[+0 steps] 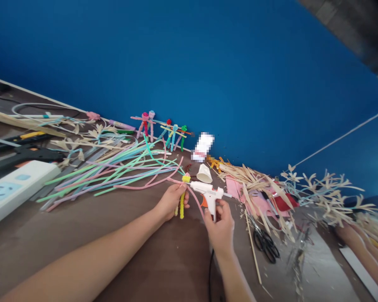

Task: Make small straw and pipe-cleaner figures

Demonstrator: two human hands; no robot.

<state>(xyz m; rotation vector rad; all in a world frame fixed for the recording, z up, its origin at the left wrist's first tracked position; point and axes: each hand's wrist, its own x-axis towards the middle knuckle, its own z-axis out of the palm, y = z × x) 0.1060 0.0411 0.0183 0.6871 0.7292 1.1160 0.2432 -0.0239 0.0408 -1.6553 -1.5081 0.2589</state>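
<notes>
Yellow pipe cleaner (182, 205) is gripped in the person's left hand (171, 201), with a further yellow section at its top (186, 178) and a pink pipe cleaner (195, 199) crossing the same spot. The right hand (220, 233) is clamped on the handle of a white hot glue gun (208, 193), which has an orange trigger (204, 202) and a black cord (211, 272) trailing down. The hands are close together but apart, and the gun's nozzle points at the yellow section, just beside it or touching; the view does not settle which.

On the brown table top (82, 226), a loose bundle of multicoloured pipe cleaners (113, 176) lies left of the hands. Small pipe-cleaner figures (164, 130) stand against the blue wall (176, 63). Near the hands sits a white paper cup (204, 173), lying on its side. To the right are dried plant strips (255, 180), pink paper (236, 186) and black-handled scissors (265, 245). A white power strip (15, 193) and a black glue gun (22, 155) lie far left. Another person's bare forearm (362, 251) shows at the right edge.
</notes>
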